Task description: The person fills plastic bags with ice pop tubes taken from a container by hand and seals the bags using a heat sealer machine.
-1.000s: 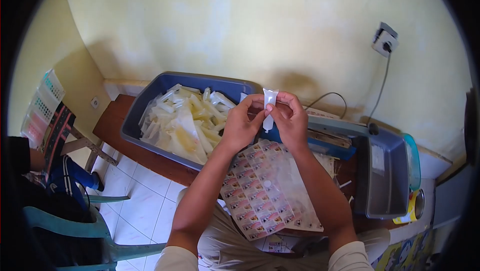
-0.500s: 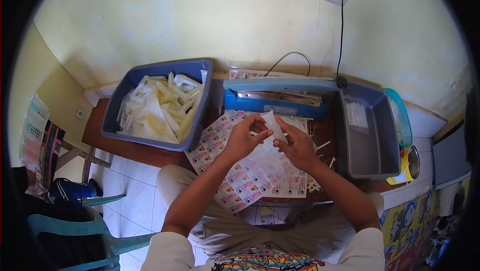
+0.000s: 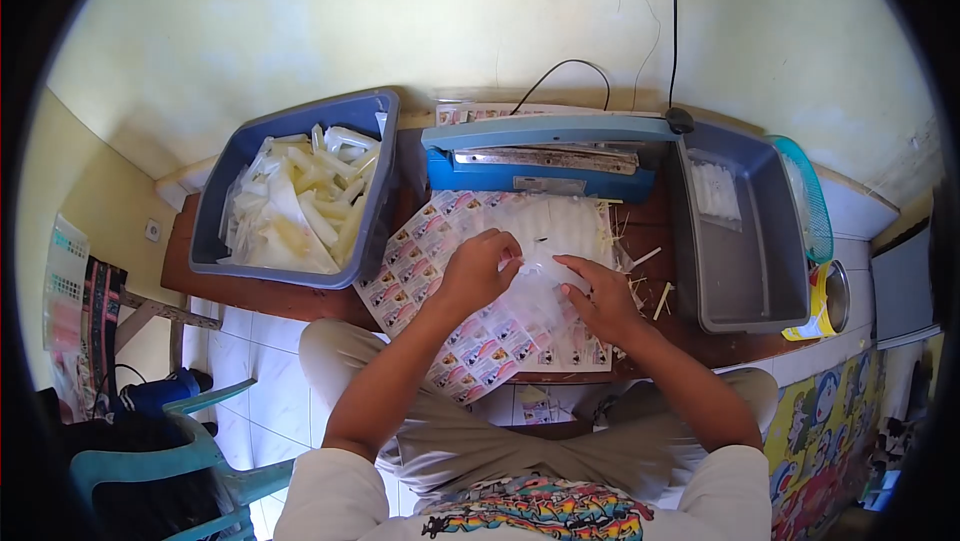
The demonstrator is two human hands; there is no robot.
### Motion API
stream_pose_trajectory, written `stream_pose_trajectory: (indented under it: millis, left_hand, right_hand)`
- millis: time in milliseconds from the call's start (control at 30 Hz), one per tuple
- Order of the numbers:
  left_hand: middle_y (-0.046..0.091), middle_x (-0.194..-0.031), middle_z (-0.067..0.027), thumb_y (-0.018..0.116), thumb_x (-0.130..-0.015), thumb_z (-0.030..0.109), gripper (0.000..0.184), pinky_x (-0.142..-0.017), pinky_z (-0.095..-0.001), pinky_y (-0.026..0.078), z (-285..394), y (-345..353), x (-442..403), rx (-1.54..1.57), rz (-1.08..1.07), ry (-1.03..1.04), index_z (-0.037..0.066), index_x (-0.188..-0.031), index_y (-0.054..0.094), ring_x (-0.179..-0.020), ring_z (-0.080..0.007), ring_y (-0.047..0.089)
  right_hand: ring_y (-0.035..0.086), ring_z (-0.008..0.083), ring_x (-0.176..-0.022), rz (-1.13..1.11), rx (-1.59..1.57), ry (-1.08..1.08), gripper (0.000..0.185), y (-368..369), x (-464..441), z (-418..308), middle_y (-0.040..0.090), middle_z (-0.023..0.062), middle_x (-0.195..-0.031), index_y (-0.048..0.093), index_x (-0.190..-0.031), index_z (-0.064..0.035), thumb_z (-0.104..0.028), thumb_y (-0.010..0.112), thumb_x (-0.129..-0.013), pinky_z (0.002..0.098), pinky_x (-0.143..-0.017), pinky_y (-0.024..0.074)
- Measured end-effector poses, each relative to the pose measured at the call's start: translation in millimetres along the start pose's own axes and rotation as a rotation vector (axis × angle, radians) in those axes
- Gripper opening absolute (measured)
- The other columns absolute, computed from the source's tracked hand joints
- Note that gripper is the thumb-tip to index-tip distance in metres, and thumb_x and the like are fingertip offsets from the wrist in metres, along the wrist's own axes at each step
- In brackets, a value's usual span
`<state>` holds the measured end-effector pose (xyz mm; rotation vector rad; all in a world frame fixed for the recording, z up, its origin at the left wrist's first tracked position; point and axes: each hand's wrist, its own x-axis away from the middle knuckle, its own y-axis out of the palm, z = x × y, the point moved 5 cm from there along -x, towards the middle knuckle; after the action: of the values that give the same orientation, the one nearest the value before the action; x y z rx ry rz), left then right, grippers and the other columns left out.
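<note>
My left hand point(image 3: 484, 267) and my right hand point(image 3: 603, 299) face each other above the printed sheets point(image 3: 437, 249). Between them is a translucent plastic bag point(image 3: 541, 274), held spread by its two sides. Left thumb and fingertips pinch one side of it; the right thumb and fingers grip the other. A small dark speck shows close to the bag's top edge. More clear plastic lies below the hands on the sheets, its outlines hard to make out. Behind the hands, a row of whitish tube shapes point(image 3: 560, 218) lies at the foot of the blue sealer point(image 3: 500, 175).
A blue-grey tub point(image 3: 205, 231) of filled pale-yellow plastic tubes stands left. Rightward is a grey tub point(image 3: 750, 286) with a pack of white tubes point(image 3: 715, 191). Beyond are a teal basket point(image 3: 815, 201) and a yellow can point(image 3: 818, 311). Pale strips point(image 3: 662, 299) litter the wooden table point(image 3: 270, 301).
Both hands have come down slightly, and the bag, narrow and upright before, is now spread wider between them. The camera view has shifted a little.
</note>
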<state>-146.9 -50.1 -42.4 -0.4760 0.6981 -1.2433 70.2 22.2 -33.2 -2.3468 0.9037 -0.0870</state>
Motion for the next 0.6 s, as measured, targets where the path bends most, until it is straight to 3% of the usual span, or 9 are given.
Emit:
stream_pose_trajectory:
  millis: [333, 533, 600]
  left_hand:
    - [0.078, -0.095, -0.0174, 0.078, -0.093, 0.005, 0.012, -0.081, -0.0391, 0.062, 3.4, -4.2, 1.0, 0.121, 0.086, -0.027, -0.002, -0.101, 0.072, -0.090, -0.0304, 0.078]
    - [0.076, -0.098, -0.0144, 0.080, -0.092, 0.003, 0.013, -0.076, -0.0363, 0.063, 5.8, -8.9, 6.8, 0.098, 0.147, 0.023, 0.000, -0.103, 0.072, -0.087, -0.0262, 0.078]
    - [0.074, -0.095, -0.0123, 0.081, -0.091, 0.002, 0.015, -0.077, -0.0355, 0.063, 8.1, -11.2, 9.7, 0.079, 0.166, 0.023, 0.002, -0.103, 0.073, -0.085, -0.0256, 0.077]
  right_hand:
    - [0.072, 0.0413, -0.116, -0.012, 0.126, -0.050, 0.040, 17.4, -9.6, -4.8, 0.076, 0.0222, -0.124, 0.070, -0.135, -0.0066, -0.008, 0.075, -0.095, 0.0482, -0.103, 0.0561]
    - [0.077, 0.0414, -0.100, 0.027, 0.067, -0.037, 0.041, 32.2, -15.9, -1.8, 0.079, 0.0233, -0.111, 0.068, -0.132, -0.0048, -0.010, 0.080, -0.093, 0.0469, -0.092, 0.0610]
    - [0.080, 0.0384, -0.093, 0.041, -0.011, 0.106, 0.041, 33.7, -15.0, -1.6, 0.081, 0.0226, -0.105, 0.068, -0.131, -0.0041, -0.011, 0.082, -0.093, 0.0442, -0.084, 0.0627]
